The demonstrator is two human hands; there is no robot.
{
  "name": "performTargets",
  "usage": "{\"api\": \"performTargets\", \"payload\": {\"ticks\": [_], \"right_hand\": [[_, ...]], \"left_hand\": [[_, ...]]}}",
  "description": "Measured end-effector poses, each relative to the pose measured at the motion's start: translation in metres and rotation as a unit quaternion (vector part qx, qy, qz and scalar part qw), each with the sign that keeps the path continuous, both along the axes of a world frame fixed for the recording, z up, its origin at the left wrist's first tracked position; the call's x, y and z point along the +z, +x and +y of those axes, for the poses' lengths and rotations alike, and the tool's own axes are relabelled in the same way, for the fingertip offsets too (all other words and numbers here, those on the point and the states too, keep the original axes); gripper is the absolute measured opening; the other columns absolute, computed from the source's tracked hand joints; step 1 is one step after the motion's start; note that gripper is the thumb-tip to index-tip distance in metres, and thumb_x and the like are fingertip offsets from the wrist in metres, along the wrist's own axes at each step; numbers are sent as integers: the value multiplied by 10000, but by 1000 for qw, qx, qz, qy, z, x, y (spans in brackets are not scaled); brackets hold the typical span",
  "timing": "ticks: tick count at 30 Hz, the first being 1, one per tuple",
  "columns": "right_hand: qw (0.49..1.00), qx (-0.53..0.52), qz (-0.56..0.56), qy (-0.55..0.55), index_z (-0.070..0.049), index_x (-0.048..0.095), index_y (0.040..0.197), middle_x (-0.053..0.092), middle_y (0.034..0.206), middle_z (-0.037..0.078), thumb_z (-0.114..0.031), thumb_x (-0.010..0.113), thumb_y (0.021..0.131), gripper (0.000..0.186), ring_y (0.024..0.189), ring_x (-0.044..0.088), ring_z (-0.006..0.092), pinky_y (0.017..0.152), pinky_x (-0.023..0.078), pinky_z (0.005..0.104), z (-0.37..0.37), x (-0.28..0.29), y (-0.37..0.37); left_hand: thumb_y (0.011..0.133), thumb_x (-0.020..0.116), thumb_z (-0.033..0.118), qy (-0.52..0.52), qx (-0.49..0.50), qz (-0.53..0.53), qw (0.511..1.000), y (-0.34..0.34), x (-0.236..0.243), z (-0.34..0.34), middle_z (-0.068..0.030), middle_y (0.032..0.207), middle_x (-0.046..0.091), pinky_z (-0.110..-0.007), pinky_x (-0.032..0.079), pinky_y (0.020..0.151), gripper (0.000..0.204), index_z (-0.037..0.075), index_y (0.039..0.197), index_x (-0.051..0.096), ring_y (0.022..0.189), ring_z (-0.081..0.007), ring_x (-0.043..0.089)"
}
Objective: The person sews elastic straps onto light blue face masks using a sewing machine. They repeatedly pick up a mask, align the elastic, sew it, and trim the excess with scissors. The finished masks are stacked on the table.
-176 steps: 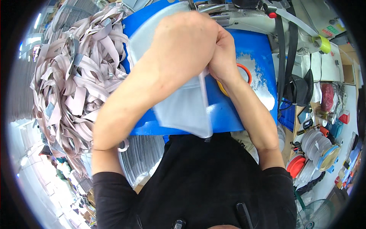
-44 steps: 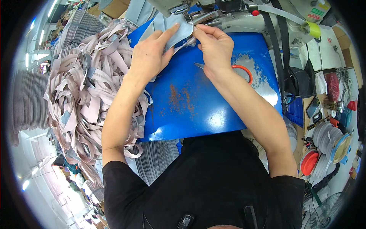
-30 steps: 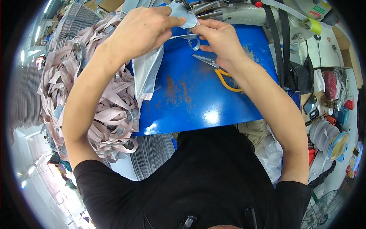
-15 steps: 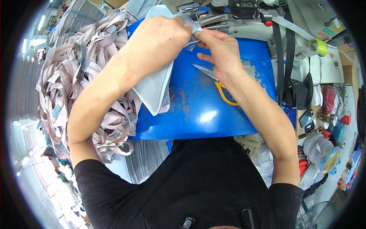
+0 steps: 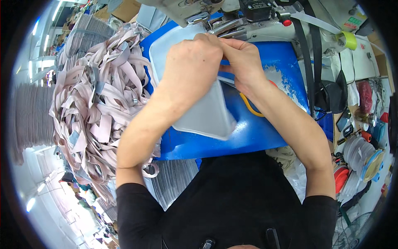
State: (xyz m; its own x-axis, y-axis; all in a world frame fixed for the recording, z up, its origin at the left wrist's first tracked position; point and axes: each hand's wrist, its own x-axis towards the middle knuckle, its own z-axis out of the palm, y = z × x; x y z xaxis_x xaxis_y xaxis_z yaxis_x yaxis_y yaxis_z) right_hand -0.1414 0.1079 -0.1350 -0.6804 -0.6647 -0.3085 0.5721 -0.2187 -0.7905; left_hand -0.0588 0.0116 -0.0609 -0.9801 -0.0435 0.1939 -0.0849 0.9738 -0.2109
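Observation:
A light grey fabric panel (image 5: 203, 114) with a raised piped edge lies tilted on the blue machine table, its near corner blurred by motion. Over its far right edge, my left hand (image 5: 192, 66) is closed, the fingertips gripping it just short of the sewing machine's presser foot (image 5: 198, 18). Thumb and fingers of my right hand (image 5: 245, 64) are pinched against the left fingertips; what lies between them is hidden. Below my right wrist, scissors with a yellow-orange handle (image 5: 249, 106) rest on the table, partly covered by the hand and forearm.
Left of the table (image 5: 178, 149) rises a tangled heap of pale pink and grey zipper strips (image 5: 99, 116). Stacked grey panels (image 5: 31, 116) stand beyond it, more (image 5: 172, 178) below the table. Black straps (image 5: 304, 62) hang at right, near thread spools and tape rolls (image 5: 356, 157).
The grey panel has swung to the right and nearer, more of it now showing. My left hand has moved right and slightly nearer, closing in on the right hand. The view has shifted a little.

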Motion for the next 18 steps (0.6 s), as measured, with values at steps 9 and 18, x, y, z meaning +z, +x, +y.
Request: {"api": "performTargets", "payload": {"ticks": [9,18], "right_hand": [[958,-18,286,20,24,725,1116,728,918,50,-235,704,978,294,826,645,119,724,515,285,21,-22,7],[987,26,142,-65,57,685,1234,735,1049,82,-218,656,1009,357,930,647,105,813,513,261,41,-22,26]], "left_hand": [[889,618,38,282,13,162,946,11,-33,0,-185,871,649,-380,542,720,280,-54,1152,644,768,-308,667],[871,638,25,290,-52,166,941,49,-39,0,-130,1060,574,-360,522,743,447,63,1314,684,830,-270,604]]}}
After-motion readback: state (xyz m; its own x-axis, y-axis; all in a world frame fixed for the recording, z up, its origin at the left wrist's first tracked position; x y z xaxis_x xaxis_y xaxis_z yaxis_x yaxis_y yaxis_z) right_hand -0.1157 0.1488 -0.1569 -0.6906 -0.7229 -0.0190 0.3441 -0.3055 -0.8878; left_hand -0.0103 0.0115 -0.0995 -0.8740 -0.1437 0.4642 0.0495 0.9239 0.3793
